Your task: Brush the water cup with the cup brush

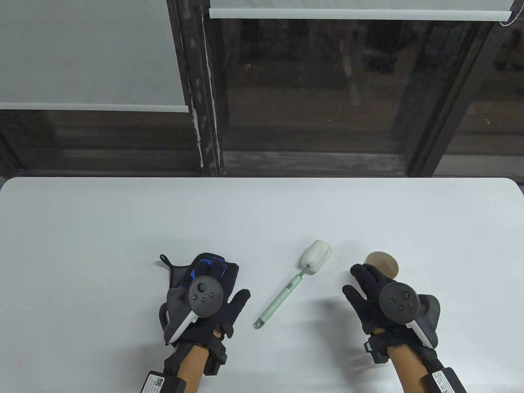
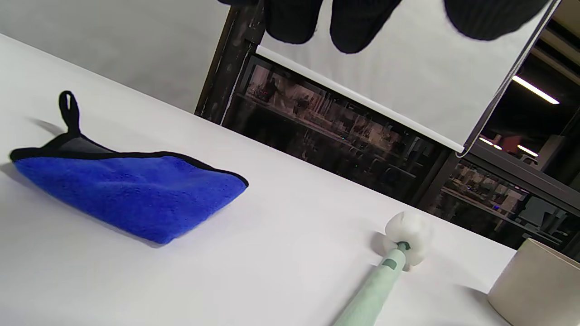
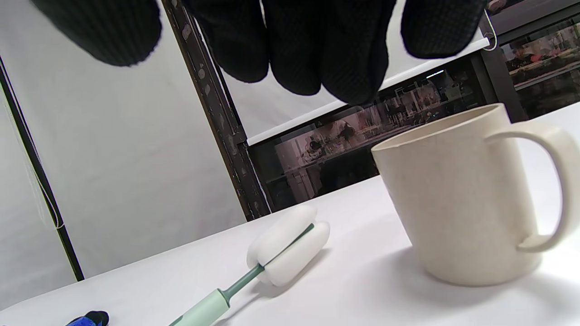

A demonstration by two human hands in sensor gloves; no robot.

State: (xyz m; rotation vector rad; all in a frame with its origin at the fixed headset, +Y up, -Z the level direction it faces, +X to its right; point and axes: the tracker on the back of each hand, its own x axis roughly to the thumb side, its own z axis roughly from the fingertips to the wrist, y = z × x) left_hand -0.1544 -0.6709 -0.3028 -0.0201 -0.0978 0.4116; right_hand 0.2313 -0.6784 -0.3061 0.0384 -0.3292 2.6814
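Observation:
A beige water cup [image 1: 382, 263] with a handle stands upright on the white table [image 1: 102, 229], at the right. It also shows in the right wrist view [image 3: 457, 199] and the left wrist view [image 2: 539, 285]. The cup brush [image 1: 286, 288], with a mint-green handle and white sponge head [image 1: 316, 256], lies flat between the hands; it also shows in the right wrist view [image 3: 290, 244]. My right hand [image 1: 359, 286] is open and empty, its fingers [image 3: 317, 45] just above and in front of the cup. My left hand [image 1: 226, 283] is open and empty, its fingers [image 2: 358, 27] above a blue cloth.
A folded blue cloth with black trim and a hanging loop [image 2: 127, 190] lies at the left, mostly hidden under my left hand in the table view [image 1: 176, 270]. A dark window frame [image 1: 204, 102] with white blinds stands behind the table's far edge.

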